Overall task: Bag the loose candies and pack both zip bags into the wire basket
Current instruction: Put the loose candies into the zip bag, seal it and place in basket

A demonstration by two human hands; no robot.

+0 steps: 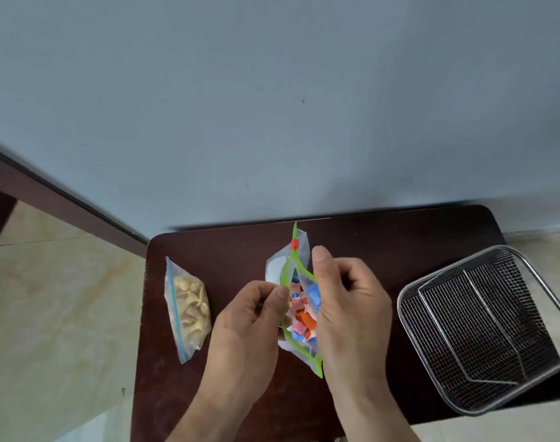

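A clear zip bag with a green zipper track and a red slider (294, 269) stands open in the middle of the dark table (240, 250). Colourful wrapped candies (301, 314) fill it. My left hand (246, 327) pinches the left lip of the bag's mouth. On the other side, my right hand (349, 307) grips the right lip, so the mouth gapes between them. A second zip bag with a blue seal (186, 307), full of pale yellow candies, lies flat on the table's left side. The empty wire basket (483, 327) sits at the right edge of the table.
A pale blue wall rises directly behind the table. Light tiled floor shows to the left and right. A dark wooden edge runs along the far left. The basket overhangs the table's right side a little.
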